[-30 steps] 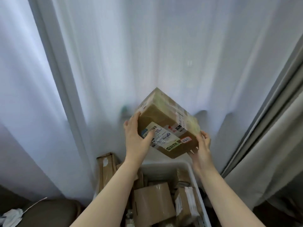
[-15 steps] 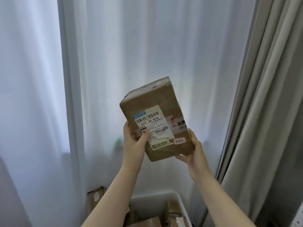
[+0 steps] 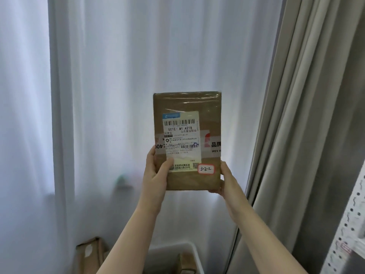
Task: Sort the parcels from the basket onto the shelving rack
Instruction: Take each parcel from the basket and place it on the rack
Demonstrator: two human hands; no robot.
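The parcel [image 3: 187,140], a flat brown carton, stands upright at the middle of the view, held clear of everything against the white sheer curtain [image 3: 118,76]. A grey drape [image 3: 306,115] hangs at 3 o'clock, the perforated shelving rack [image 3: 347,224] edges in at 4 o'clock, and the white basket [image 3: 189,247] sits at 6 o'clock with another parcel [image 3: 185,262] inside. The left hand [image 3: 156,175] grips the carton's 8 o'clock corner, thumb across the front. The right hand [image 3: 227,180] clasps the 4 o'clock corner, fingers hidden behind. It looks stiff and fairly light, since two corner grips carry it. The glossy tape [image 3: 187,97] may be slick, so bare cardboard edges seem the safer hold. The shipping label [image 3: 180,135] faces the camera, with a small sticker [image 3: 206,169] reading 3-2-2 at 5 o'clock.
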